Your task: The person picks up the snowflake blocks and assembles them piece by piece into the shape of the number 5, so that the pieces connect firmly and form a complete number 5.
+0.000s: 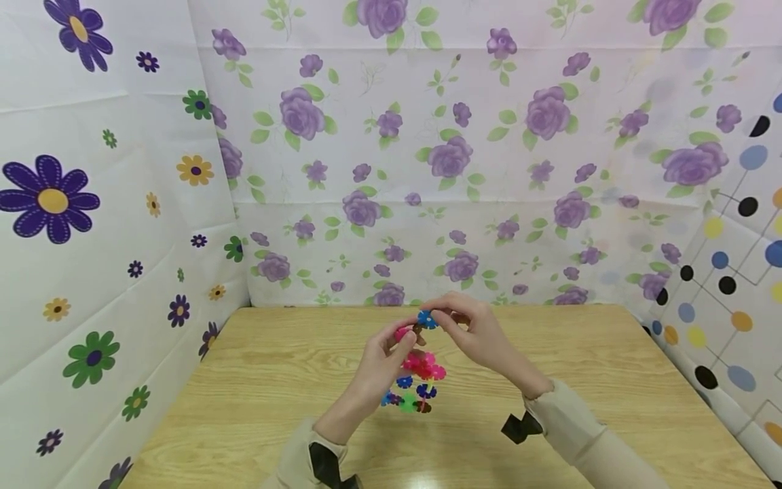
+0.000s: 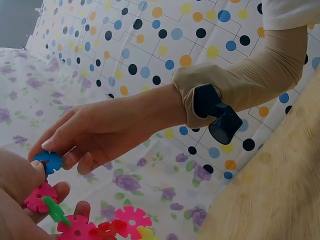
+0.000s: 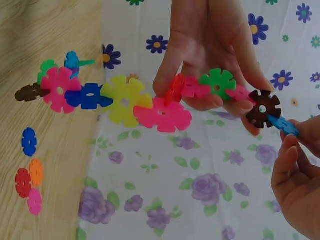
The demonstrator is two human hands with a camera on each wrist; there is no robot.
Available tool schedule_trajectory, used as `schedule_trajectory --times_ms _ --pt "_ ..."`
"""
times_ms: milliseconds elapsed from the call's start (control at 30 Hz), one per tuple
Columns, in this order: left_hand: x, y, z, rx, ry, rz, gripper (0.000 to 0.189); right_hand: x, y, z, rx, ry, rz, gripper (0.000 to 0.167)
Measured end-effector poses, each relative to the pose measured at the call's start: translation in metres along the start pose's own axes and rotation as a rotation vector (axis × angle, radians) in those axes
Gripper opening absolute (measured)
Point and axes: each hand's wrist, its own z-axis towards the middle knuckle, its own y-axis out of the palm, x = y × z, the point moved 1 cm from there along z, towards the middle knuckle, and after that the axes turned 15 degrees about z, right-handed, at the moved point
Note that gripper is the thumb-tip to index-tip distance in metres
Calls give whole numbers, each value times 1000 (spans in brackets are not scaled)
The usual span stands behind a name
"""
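Observation:
A chain of interlocking notched plastic flower discs hangs from the hands above the wooden table. My left hand (image 1: pixel 380 363) grips its upper end, fingers bent around pink discs (image 2: pixel 41 197) and a green disc (image 3: pixel 218 84). Between thumb and fingertips, my right hand (image 1: pixel 479 334) pinches a blue disc (image 1: pixel 427 319). That blue disc meets a brown disc (image 3: pixel 263 109), held by the left fingertips. Farther down the chain come a red disc (image 3: pixel 175 90), a large pink disc (image 3: pixel 162 115), a yellow disc (image 3: pixel 126 101) and a dark blue disc (image 3: pixel 90 96).
The wooden table (image 1: pixel 275 380) runs back to a wall of flowered cloth (image 1: pixel 391 170). Patterned cloths stand at both sides. In the right wrist view, a blue disc (image 3: pixel 29 142), an orange disc (image 3: pixel 36 172) and a red disc (image 3: pixel 23 183) show against the tabletop.

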Motion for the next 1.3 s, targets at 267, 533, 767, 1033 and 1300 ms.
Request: schedule_trajectory --times_ms 267,533,767,1033,1300 --pt "-3 -5 0 24 -31 -9 44 15 -7 -9 -14 144 -33 29" --pt "-6 -11 1 -5 -43 -18 44 40 -11 -19 -48 290 -18 26" --pt "-5 -17 1 5 -53 18 52 70 -10 -33 -58 364 -8 23" --pt "-7 -24 2 26 -81 -26 45 100 -4 -47 -165 382 -25 20" --pt "-8 -30 4 24 -84 -39 46 120 7 -59 -381 419 -113 22"
